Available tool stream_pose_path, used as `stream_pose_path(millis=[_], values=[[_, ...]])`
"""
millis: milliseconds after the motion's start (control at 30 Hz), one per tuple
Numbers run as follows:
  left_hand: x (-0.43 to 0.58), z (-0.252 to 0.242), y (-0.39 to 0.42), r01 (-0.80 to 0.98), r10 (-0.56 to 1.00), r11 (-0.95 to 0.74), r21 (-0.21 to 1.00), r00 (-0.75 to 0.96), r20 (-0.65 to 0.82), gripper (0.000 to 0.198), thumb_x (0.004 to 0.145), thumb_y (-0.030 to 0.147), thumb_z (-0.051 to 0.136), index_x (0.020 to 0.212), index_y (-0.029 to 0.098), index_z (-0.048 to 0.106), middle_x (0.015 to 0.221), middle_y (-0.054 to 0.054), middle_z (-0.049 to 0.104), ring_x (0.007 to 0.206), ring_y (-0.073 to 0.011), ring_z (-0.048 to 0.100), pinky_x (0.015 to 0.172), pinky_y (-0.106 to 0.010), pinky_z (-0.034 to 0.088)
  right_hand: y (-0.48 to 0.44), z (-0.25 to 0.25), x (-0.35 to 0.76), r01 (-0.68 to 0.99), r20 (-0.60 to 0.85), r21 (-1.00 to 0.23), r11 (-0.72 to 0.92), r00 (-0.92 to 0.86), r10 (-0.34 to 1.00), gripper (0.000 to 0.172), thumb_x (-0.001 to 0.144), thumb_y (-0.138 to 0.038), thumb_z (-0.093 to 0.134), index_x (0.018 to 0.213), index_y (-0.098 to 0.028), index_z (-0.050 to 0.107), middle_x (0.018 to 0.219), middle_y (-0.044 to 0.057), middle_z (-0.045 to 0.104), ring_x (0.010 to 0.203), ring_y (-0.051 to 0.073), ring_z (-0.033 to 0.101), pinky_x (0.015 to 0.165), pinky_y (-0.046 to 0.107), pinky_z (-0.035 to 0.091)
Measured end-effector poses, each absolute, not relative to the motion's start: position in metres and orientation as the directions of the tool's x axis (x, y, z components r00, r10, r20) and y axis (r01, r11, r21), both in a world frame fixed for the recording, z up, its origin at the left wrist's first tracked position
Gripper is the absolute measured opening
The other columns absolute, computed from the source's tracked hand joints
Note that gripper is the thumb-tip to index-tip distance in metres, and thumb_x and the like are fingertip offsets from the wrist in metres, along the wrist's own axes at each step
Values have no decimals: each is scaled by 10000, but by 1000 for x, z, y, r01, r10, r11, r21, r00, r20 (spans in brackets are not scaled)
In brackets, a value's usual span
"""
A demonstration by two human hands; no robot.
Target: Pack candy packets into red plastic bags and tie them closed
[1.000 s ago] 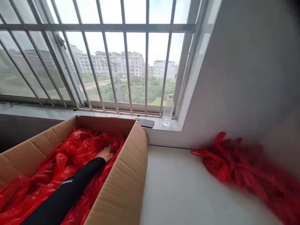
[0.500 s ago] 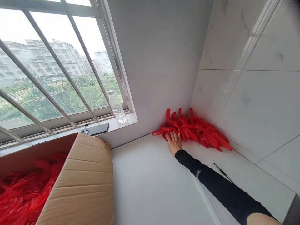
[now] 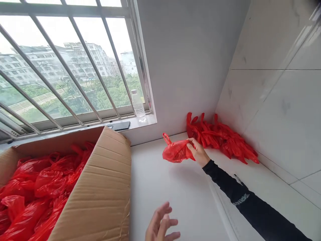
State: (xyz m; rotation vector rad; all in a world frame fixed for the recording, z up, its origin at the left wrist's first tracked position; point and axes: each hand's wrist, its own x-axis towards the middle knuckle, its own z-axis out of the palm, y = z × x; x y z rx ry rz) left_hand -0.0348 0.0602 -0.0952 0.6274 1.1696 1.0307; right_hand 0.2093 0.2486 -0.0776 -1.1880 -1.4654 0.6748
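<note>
My right hand (image 3: 198, 152), in a black sleeve, pinches a red plastic bag (image 3: 177, 151) by one end. The bag hangs above the white surface (image 3: 152, 180), its looped handle sticking out on the left. Low in the view, my left hand (image 3: 162, 225) is empty with its fingers apart. A pile of red plastic bags (image 3: 220, 137) lies in the corner just beyond my right hand. At the left, an open cardboard box (image 3: 100, 187) holds many more red plastic bags (image 3: 45, 184).
A clear water bottle (image 3: 138, 106) and a dark flat phone-like object (image 3: 120, 126) rest on the windowsill (image 3: 150, 119). Metal bars (image 3: 85, 50) cross the window. A pen (image 3: 239, 180) lies near the tiled wall (image 3: 283, 110), partly behind my right sleeve.
My right hand has lifted a red plastic bag from the left end of the pile. My left hand has come into view at the bottom. The view has shifted left.
</note>
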Motion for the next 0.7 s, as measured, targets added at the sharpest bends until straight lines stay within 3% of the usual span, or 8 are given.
stream_pose_path(millis=[100, 200, 267, 333, 433, 500, 600, 700], values=[[-13, -102, 103, -578, 860, 474, 664, 141, -491, 412, 819, 489, 718, 1148, 242, 694, 1200, -127, 680, 1058, -344, 685, 846, -536, 598, 214, -64, 193, 198, 361, -913, 358, -21, 932, 251, 1002, -445, 407, 1061, -232, 525, 941, 22, 614, 856, 182, 594, 825, 321, 501], [-7, -112, 139, -762, 934, 322, 561, 158, -322, 380, 896, 498, 626, 1195, 266, 655, 1240, -91, 678, 1130, -305, 654, 920, -507, 569, 184, -66, 184, 55, 273, -953, 297, -262, 926, 292, 1009, -477, 427, 1066, -234, 578, 966, 34, 647, 895, 194, 621, 869, 346, 501], [-12, -126, 150, -802, 955, 271, 532, 156, -251, 392, 882, 515, 632, 1197, 285, 671, 1222, -71, 696, 1158, -301, 645, 972, -474, 547, 170, -79, 180, -35, 211, -976, 213, -356, 910, 367, 1026, -504, 377, 1123, -233, 605, 1077, 67, 666, 1049, 225, 622, 993, 401, 458], [-17, -142, 150, -803, 953, 282, 525, 170, -252, 414, 832, 475, 695, 1198, 284, 691, 1192, -78, 714, 1189, -333, 633, 1004, -474, 528, 161, -100, 176, -54, 161, -987, 152, -327, 931, 405, 1020, -528, 389, 1252, -247, 566, 1250, 94, 625, 1233, 247, 550, 1088, 440, 393], [-21, -160, 143, -775, 947, 317, 547, 225, -230, 445, 830, 434, 697, 1243, 272, 681, 1198, -100, 715, 1210, -370, 622, 1032, -512, 504, 152, -131, 165, 13, 85, -996, 94, -309, 947, 595, 904, -523, 639, 1410, -281, 439, 1360, 98, 556, 1297, 264, 496, 1060, 433, 427], [-20, -163, 140, -748, 953, 303, 590, 230, -198, 451, 861, 426, 670, 1270, 235, 664, 1204, -110, 714, 1209, -366, 625, 1045, -512, 493, 149, -145, 156, 38, 81, -994, 98, -322, 943, 582, 857, -481, 718, 1352, -267, 501, 1244, 75, 615, 1169, 252, 568, 990, 398, 466], [-16, -164, 142, -707, 960, 277, 651, 175, -218, 432, 857, 387, 706, 1229, 170, 673, 1177, -122, 727, 1199, -355, 635, 1051, -483, 487, 149, -156, 149, -47, 113, -993, 105, -197, 974, 292, 908, -488, 649, 989, -208, 641, 879, 8, 634, 819, 183, 589, 772, 310, 486], [-12, -166, 144, -675, 951, 300, 674, 154, -269, 425, 848, 416, 727, 1177, 151, 696, 1153, -132, 741, 1200, -355, 634, 1044, -470, 491, 153, -161, 150, -135, 95, -987, 84, -75, 993, 371, 940, -545, 568, 800, -202, 589, 696, -26, 525, 641, 146, 479, 603, 276, 416]])
